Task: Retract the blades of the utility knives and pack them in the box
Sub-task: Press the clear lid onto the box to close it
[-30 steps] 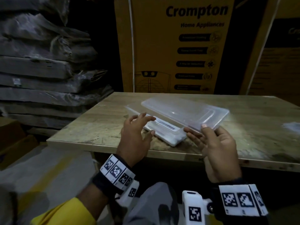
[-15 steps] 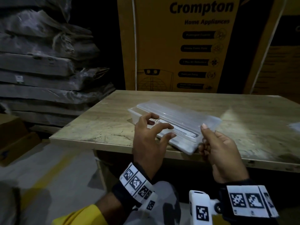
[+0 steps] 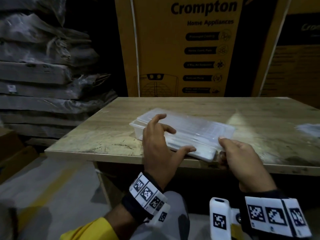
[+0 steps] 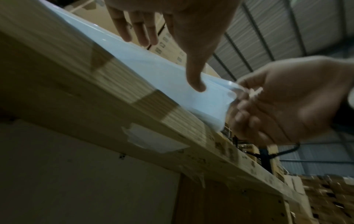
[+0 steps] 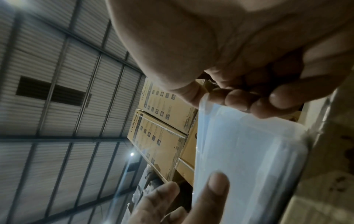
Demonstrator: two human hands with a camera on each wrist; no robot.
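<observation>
A translucent plastic box [image 3: 136, 127] lies near the front edge of the wooden table [image 3: 97, 135], with its clear lid [image 3: 199, 125] lying on top of it. Pale long shapes, likely the knives [image 3: 204, 152], show dimly through the plastic. My left hand [image 3: 164, 142] spreads over the box's left half, with fingers resting on the lid and the thumb [image 4: 195, 78] pressed to the near wall. At the near right corner my right hand [image 3: 225, 146] pinches the lid's edge, thumb above and fingers curled below. In the right wrist view these fingers [image 5: 239, 98] curl at the corner of the box [image 5: 249, 151].
A tall Crompton carton [image 3: 190, 49] stands right behind the table. Wrapped bundles [image 3: 43, 66] are stacked at the left, with a brown box [image 3: 12, 153] on the floor below. A pale blurred item [image 3: 310, 129] lies at the table's right edge.
The lid, held tilted above the box a second ago, has come down onto it. My left hand moved right and settled over the box. My right hand has kept hold of the lid's corner.
</observation>
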